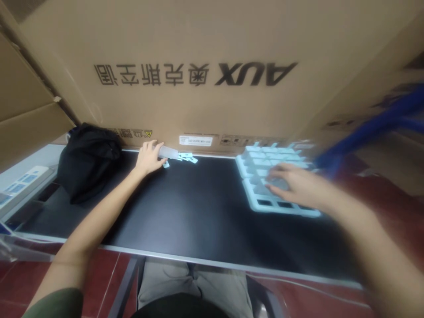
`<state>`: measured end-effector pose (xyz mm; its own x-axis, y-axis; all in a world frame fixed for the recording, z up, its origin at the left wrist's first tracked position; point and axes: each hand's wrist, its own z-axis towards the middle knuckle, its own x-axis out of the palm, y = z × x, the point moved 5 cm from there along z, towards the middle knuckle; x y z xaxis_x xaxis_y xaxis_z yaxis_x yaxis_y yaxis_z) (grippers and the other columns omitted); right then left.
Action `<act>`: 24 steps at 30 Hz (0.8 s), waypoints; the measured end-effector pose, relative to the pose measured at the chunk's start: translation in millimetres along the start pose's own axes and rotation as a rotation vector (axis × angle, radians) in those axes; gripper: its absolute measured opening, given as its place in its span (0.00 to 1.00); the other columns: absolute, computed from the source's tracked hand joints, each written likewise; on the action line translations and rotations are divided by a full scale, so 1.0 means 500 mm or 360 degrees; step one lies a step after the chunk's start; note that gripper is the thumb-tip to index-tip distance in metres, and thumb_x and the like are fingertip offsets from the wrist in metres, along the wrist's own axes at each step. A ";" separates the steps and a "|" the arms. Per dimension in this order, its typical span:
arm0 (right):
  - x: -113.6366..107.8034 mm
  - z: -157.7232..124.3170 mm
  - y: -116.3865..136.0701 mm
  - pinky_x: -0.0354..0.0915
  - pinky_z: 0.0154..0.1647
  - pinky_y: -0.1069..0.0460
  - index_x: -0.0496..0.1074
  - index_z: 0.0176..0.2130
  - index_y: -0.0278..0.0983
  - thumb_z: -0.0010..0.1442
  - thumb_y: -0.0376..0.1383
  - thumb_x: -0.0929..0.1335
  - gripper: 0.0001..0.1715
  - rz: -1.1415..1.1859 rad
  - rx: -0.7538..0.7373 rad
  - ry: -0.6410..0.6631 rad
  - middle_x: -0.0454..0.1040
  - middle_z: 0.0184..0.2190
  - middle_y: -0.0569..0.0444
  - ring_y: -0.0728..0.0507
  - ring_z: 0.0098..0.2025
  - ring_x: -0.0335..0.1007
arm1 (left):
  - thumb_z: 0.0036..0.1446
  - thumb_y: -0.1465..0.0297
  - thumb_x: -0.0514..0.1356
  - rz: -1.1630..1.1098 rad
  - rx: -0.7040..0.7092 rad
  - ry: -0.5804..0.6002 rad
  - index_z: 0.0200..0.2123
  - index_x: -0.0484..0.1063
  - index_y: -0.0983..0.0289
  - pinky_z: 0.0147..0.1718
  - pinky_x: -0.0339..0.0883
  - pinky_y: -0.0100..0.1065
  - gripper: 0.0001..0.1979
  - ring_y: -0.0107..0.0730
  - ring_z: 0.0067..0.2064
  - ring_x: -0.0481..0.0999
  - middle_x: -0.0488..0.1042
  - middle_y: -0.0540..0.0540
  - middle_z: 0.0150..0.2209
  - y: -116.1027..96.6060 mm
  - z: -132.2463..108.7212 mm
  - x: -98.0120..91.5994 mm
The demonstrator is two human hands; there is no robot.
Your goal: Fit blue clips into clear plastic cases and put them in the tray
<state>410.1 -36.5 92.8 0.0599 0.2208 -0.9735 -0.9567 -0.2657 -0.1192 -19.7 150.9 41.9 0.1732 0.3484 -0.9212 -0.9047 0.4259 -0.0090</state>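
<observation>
At the far side of the table, my left hand (149,159) is closed around a whitish translucent container (169,153) lying on its side. Several small light-blue tags (187,157) lie beside its end, and one more sits under my fingers. My right hand (293,182) reaches into a light-blue compartment rack (250,194) on the right. Its fingers are curled around a translucent piece (278,185) in one of the compartments; motion blur hides its exact kind. Upright tabs stand along the rack's far edge.
A black cloth bundle (89,161) sits at the left on the black tabletop (185,212). Behind the table rises a large cardboard box (198,106). A white box (23,185) is at the far left, and a blurred blue frame (367,132) stands at the right.
</observation>
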 end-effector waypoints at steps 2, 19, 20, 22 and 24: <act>-0.017 0.024 0.040 0.70 0.48 0.42 0.79 0.41 0.34 0.66 0.46 0.64 0.21 -0.0056 -0.0006 -0.0178 0.76 0.40 0.41 0.34 0.45 0.74 | 0.61 0.50 0.63 0.0019 0.0022 0.0046 0.68 0.64 0.58 0.63 0.61 0.59 0.36 0.63 0.67 0.58 0.60 0.66 0.68 0.007 0.007 0.006; 0.201 0.330 0.280 0.67 0.55 0.47 0.76 0.52 0.34 0.73 0.41 0.60 0.21 0.0216 -0.0043 0.0169 0.75 0.55 0.40 0.37 0.58 0.68 | 0.62 0.58 0.66 0.0039 0.0400 0.0214 0.45 0.73 0.57 0.56 0.60 0.49 0.13 0.52 0.58 0.69 0.79 0.59 0.53 -0.010 0.028 0.010; 0.201 0.326 0.276 0.67 0.54 0.47 0.76 0.50 0.33 0.73 0.41 0.60 0.20 0.0203 -0.0029 0.0177 0.75 0.54 0.40 0.37 0.57 0.68 | 0.62 0.57 0.66 0.0032 0.0420 0.0232 0.45 0.73 0.57 0.56 0.60 0.48 0.13 0.51 0.58 0.69 0.79 0.59 0.52 -0.011 0.029 0.012; 0.198 0.316 0.269 0.67 0.52 0.48 0.76 0.49 0.34 0.73 0.40 0.61 0.19 0.0179 0.0000 0.0198 0.76 0.53 0.39 0.37 0.56 0.70 | 0.62 0.56 0.65 0.0008 0.0438 0.0250 0.46 0.73 0.57 0.56 0.60 0.48 0.14 0.51 0.58 0.70 0.80 0.59 0.51 -0.013 0.032 0.018; 0.192 0.303 0.265 0.67 0.49 0.49 0.74 0.50 0.34 0.72 0.40 0.61 0.18 0.0156 0.0029 0.0217 0.76 0.52 0.39 0.37 0.55 0.71 | 0.63 0.55 0.65 -0.0033 0.0426 0.0247 0.47 0.73 0.57 0.57 0.60 0.47 0.15 0.50 0.57 0.71 0.79 0.59 0.50 -0.014 0.036 0.025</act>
<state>245.9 91.8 13.0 0.0027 0.0650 -0.9979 -0.9648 -0.2624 -0.0197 -3.9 167.3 37.5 0.1101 0.2145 -0.9705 -0.7632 0.6437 0.0557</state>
